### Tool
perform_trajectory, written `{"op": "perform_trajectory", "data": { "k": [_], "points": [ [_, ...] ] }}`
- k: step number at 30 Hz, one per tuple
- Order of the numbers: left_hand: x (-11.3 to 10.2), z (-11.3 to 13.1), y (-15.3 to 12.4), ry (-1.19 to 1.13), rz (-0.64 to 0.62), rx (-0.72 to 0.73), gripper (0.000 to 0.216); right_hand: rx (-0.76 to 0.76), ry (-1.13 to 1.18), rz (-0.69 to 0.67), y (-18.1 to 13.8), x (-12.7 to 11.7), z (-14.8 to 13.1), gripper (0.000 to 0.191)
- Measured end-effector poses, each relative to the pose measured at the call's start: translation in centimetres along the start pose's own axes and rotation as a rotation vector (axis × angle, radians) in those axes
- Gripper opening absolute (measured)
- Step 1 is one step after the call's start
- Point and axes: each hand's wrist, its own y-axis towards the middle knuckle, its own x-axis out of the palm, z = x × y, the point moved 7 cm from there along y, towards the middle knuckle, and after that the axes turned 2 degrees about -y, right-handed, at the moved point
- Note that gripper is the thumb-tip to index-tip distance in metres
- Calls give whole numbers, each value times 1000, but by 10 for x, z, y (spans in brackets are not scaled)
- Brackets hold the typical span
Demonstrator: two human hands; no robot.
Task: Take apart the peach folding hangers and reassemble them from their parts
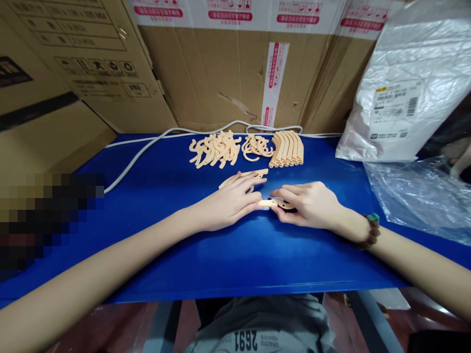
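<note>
Grey garment (279,316): nearest the camera, at the bottom of the view, printed with upside-down figures.
Blue table (221,260): spread across the middle, smooth and slightly glossy.
Cardboard box (206,73): upright behind the table's far edge, crossed by red-and-white tape (275,68).
Printed carton (91,46): at the far left, angled beside the other cardboard.
White package (401,78): at the far right corner, bearing a shipping label.
Clear plastic (419,191): crumpled, just in front of the package.
Left hand (235,198): palm down, outer fingers spread over flat pieces (262,173); thumb and index finger closed on the left end of the held piece (268,203).
Right hand (312,203): thumb and fingers pinched narrow around the other end.
White cable (241,122): looped along the back edge.
S-curved pieces (217,147): heaped loosely beyond the left hand.
Bent bars (287,149): lined up side by side, right of the heap.
Thin hooks (257,146): tangled between heap and bars.
Bracelet (373,233): brown and teal, around the right wrist.
Held piece: pale, wood-coloured, between both hands just above the table; cannot tell whether one part or two.
</note>
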Motion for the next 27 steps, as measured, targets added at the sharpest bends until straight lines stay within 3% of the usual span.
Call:
{"op": "perform_trajectory", "data": {
  "k": [11, 14, 18, 20, 24, 27],
  "points": [
    [1, 0, 0, 18, -1, 0, 33, -6, 24, -6, -1, 3, -1, 31],
    [-5, -1, 0, -29, 46, -11, 28, -17, 69, -9, -1, 1, -2, 29],
    [-14, -7, 0, -150, 116, -78, 36, -91, 198, -17, -2, -6, -10, 28],
    [-18, -12, -1, -202, 160, -103, 31, -128, 238, -20, -2, -10, -13, 33],
    [-23, -18, -1, -197, 232, -91, 31, -159, 280, -30, -2, -11, -15, 62],
    [-22, -23, 0, -190, 262, -78, 31, -168, 331, -53, -1, -6, -15, 66]
  ]
}}
